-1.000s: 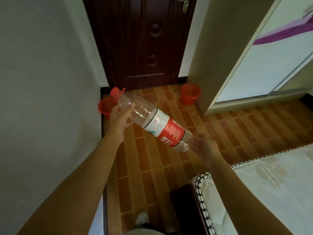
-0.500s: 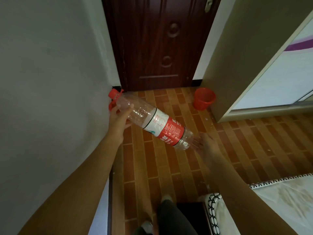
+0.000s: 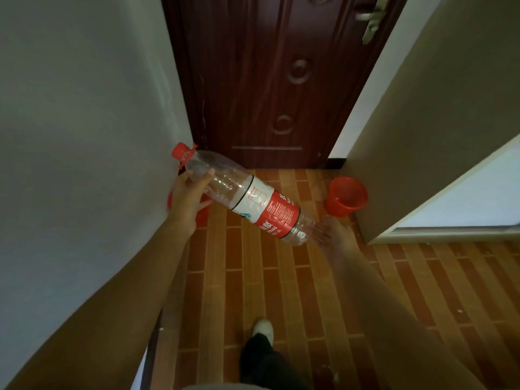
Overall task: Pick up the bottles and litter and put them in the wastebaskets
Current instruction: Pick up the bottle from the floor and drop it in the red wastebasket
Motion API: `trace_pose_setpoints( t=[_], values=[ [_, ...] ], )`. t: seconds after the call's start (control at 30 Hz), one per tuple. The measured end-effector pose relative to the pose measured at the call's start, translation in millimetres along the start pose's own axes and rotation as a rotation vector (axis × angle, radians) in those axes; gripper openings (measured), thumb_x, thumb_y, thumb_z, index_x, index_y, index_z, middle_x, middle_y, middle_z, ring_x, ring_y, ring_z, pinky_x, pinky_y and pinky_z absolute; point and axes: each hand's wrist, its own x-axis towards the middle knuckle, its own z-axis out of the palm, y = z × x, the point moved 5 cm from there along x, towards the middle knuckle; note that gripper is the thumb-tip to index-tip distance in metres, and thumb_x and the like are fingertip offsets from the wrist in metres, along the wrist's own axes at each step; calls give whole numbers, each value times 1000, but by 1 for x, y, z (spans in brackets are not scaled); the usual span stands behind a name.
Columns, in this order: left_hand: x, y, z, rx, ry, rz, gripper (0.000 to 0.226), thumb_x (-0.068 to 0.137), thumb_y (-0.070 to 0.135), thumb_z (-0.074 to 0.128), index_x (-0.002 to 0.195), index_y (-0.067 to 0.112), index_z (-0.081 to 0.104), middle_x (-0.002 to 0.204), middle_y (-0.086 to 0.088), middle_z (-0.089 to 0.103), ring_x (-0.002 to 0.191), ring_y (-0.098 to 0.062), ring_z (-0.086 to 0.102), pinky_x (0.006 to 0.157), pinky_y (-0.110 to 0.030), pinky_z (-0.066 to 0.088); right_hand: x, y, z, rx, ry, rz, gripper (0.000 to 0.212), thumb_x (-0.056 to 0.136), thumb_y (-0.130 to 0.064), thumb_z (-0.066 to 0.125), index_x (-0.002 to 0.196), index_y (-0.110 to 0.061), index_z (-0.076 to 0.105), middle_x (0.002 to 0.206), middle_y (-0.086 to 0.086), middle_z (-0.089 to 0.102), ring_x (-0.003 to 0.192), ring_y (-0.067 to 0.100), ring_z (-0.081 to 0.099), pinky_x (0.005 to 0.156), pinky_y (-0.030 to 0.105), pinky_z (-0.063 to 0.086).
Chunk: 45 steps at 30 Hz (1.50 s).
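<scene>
1. Lying at a slant in the air above the floor, the bottle [image 3: 247, 199] is a large clear plastic one with a red cap at its far-left end and a red and white label round its middle; it looks empty.
2. Near the neck, the left hand [image 3: 187, 198] grips it, fingers [image 3: 206, 175] wrapped over the clear shoulder and clamped on the plastic.
3. At the base, the right hand [image 3: 333, 230] meets the bottle's near-right end; its fingers look spread against the bottom, but that end is blurred and I cannot tell whether they close on it or only prop it.
4. A red wastebasket [image 3: 346, 195] stands on the tiled floor [image 3: 281, 291] at the far right, just beside the corner of the beige wall, its mouth open and facing up.
5. Another red wastebasket [image 3: 201, 213] shows only as slivers behind the left hand, against the left wall [image 3: 84, 136].
6. Beyond both stands a dark wooden door [image 3: 267, 80]. One foot in a pale shoe [image 3: 263, 327] is planted on the tiles near the camera.
7. Risks, as I judge them:
   - The bottle looks longer than either basket is wide, so dropped sideways it would likely bridge the rim and roll off.
   - Put in upright, it may tip the light basket over.
   - A thin empty bottle held at its ends can buckle or slip out.
</scene>
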Motion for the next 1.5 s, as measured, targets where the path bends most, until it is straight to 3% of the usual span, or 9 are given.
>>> trace_pose_setpoints(
  t=[0.3, 0.5, 0.7, 0.87, 0.93, 1.07, 1.13, 1.27, 1.5],
  values=[
    [98, 34, 54, -20, 107, -27, 59, 83, 35, 65, 134, 19, 38, 132, -8, 52, 117, -24, 55, 88, -34, 49, 109, -75, 46, -65, -78, 24, 16, 93, -13, 44, 107, -6, 47, 91, 10, 62, 80, 21, 61, 74, 31, 50],
    [174, 49, 76, -62, 147, -36, 54, 85, 29, 64, 131, 14, 40, 128, -7, 54, 108, -19, 58, 82, -29, 50, 181, -108, 88, -93, -93, 38, 19, 93, -15, 46, 111, -8, 45, 90, 8, 62, 89, 26, 60, 92, 41, 46],
    [271, 72, 92, -122, 185, -70, 63, 84, 29, 65, 138, 17, 34, 135, -13, 49, 118, -24, 53, 90, -33, 49, 266, -148, 146, -114, -99, 37, 12, 92, -15, 47, 103, -11, 50, 94, 9, 63, 83, 21, 62, 74, 33, 50],
    [345, 94, 97, -153, 216, -72, 60, 83, 27, 66, 135, 17, 37, 135, -14, 49, 120, -25, 52, 91, -36, 49, 328, -180, 201, -144, -132, 27, 8, 92, -14, 45, 94, -14, 54, 92, 8, 62, 83, 21, 61, 72, 31, 49],
    [368, 101, 97, -165, 248, -78, 60, 83, 26, 67, 134, 17, 37, 134, -14, 50, 120, -25, 52, 89, -35, 49, 348, -191, 221, -158, -147, 22, 12, 93, -13, 44, 100, -10, 52, 93, 9, 61, 82, 21, 60, 72, 31, 49],
    [406, 112, 89, -181, 343, -96, 59, 82, 26, 68, 132, 18, 38, 131, -14, 52, 113, -23, 55, 84, -34, 50, 386, -212, 265, -222, -225, 49, 15, 93, -14, 44, 100, -9, 56, 94, 8, 63, 83, 20, 61, 68, 29, 49],
    [421, 116, 83, -204, 391, -98, 59, 82, 26, 69, 131, 17, 38, 132, -17, 51, 111, -23, 56, 81, -34, 52, 406, -222, 289, -237, -265, 87, 22, 94, -14, 44, 111, -6, 55, 95, 10, 63, 81, 20, 61, 67, 27, 50],
    [448, 120, 80, -222, 518, -74, 64, 82, 28, 67, 136, 16, 34, 134, -18, 48, 117, -27, 54, 92, -42, 50, 451, -244, 333, -365, -395, 124, 36, 96, -15, 41, 129, -2, 42, 122, 21, 56, 98, 25, 57, 84, 34, 48],
    [468, 121, 104, -324, 771, -48, 64, 84, 28, 65, 137, 14, 32, 133, -18, 47, 117, -29, 53, 86, -42, 51, 524, -289, 398, -660, -664, 123, 37, 97, -18, 39, 131, -4, 40, 129, 21, 53, 107, 26, 57, 90, 34, 46]
  ],
)
